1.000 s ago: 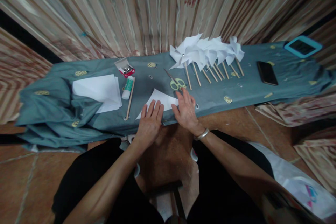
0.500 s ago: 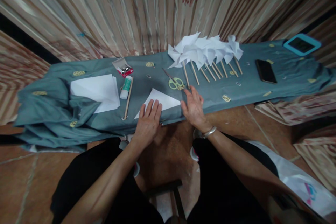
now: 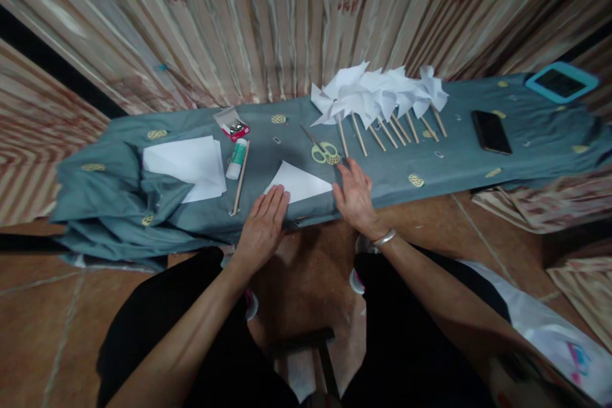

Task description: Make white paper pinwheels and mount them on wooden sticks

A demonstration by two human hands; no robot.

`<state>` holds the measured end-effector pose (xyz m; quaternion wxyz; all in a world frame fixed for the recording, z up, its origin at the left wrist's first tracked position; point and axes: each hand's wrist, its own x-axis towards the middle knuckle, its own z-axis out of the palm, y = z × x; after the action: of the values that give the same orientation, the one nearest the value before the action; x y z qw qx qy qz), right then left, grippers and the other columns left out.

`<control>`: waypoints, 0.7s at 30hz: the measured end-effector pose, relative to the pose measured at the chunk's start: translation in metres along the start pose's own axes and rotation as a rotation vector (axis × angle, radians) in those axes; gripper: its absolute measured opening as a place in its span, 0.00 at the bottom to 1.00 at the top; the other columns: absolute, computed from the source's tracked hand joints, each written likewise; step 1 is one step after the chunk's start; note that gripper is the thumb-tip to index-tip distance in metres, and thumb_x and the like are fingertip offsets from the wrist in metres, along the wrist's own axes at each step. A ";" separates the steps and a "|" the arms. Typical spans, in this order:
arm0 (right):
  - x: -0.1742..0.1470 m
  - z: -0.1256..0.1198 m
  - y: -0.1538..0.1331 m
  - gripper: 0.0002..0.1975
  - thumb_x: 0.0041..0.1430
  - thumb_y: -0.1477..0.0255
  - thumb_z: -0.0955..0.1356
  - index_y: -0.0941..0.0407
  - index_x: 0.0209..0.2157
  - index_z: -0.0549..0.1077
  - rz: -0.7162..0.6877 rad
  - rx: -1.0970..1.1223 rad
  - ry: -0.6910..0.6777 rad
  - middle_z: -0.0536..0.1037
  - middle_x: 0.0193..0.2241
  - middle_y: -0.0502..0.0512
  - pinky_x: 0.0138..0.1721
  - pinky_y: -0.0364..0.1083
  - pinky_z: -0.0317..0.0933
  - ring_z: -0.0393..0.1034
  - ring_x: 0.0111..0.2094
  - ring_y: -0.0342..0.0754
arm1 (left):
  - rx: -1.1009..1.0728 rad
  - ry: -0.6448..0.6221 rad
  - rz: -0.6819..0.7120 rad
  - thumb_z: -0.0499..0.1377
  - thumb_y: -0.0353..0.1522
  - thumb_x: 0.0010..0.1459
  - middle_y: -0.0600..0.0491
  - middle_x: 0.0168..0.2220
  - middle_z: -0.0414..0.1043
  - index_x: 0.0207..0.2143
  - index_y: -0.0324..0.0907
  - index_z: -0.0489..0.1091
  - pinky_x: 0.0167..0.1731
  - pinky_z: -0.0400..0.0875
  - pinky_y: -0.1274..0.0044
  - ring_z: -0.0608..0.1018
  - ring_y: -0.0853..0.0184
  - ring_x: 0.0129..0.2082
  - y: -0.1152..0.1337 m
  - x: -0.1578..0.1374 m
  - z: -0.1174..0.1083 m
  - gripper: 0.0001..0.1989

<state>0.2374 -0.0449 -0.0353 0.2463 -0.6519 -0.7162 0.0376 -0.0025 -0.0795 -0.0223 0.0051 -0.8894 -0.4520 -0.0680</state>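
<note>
A sheet of white paper folded into a triangle [image 3: 303, 183] lies on the cloth near its front edge. My left hand [image 3: 264, 223] rests flat over the triangle's left corner, fingers stretched out and covering that corner. At the opposite corner, my right hand [image 3: 354, 196] lies with fingers apart, its thumb by the paper's tip. Just beyond the paper are green-handled scissors [image 3: 325, 152], blades pointing away to the left. Several white paper pinwheels [image 3: 377, 94] on wooden sticks overlap in a row behind my right hand.
On the left are a stack of white paper [image 3: 189, 166], a glue stick [image 3: 238, 159], a loose wooden stick [image 3: 241, 180] and an open box of metal pins [image 3: 234, 125]. A phone [image 3: 491, 132] and a blue-framed tablet [image 3: 563, 82] lie to the right on the green cloth [image 3: 449, 172].
My left hand has slid left and toward me, over the triangle's left corner. My right hand has barely moved. The whole view has shifted slightly.
</note>
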 end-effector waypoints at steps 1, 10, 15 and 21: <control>0.000 0.000 0.000 0.25 0.64 0.69 0.57 0.61 0.61 0.58 -0.001 0.001 -0.002 0.57 0.64 0.72 0.61 0.62 0.47 0.50 0.66 0.59 | 0.004 0.006 0.001 0.53 0.28 0.59 0.35 0.68 0.49 0.65 0.27 0.50 0.65 0.50 0.62 0.53 0.53 0.68 -0.001 -0.002 0.000 0.32; 0.000 0.000 0.000 0.25 0.65 0.69 0.56 0.61 0.62 0.58 -0.012 0.002 -0.009 0.57 0.64 0.72 0.61 0.62 0.47 0.49 0.66 0.58 | 0.011 -0.002 -0.024 0.52 0.27 0.58 0.35 0.68 0.47 0.66 0.28 0.47 0.65 0.50 0.61 0.48 0.54 0.69 -0.009 -0.021 0.001 0.35; 0.000 -0.001 -0.002 0.25 0.64 0.70 0.56 0.63 0.61 0.58 -0.004 -0.008 -0.032 0.57 0.64 0.72 0.62 0.61 0.46 0.49 0.66 0.59 | 0.029 0.002 -0.033 0.50 0.26 0.58 0.37 0.69 0.46 0.67 0.29 0.46 0.66 0.48 0.61 0.46 0.56 0.70 -0.010 -0.035 -0.001 0.34; 0.000 -0.001 -0.003 0.26 0.64 0.71 0.56 0.61 0.62 0.57 -0.026 0.001 -0.012 0.57 0.64 0.72 0.61 0.62 0.46 0.49 0.66 0.60 | 0.038 -0.005 -0.051 0.51 0.27 0.59 0.37 0.69 0.45 0.67 0.28 0.46 0.66 0.47 0.61 0.46 0.55 0.70 -0.011 -0.046 -0.002 0.34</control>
<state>0.2354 -0.0453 -0.0337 0.2426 -0.6422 -0.7261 0.0388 -0.0382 -0.1098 -0.0266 0.0188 -0.8774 -0.4760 -0.0573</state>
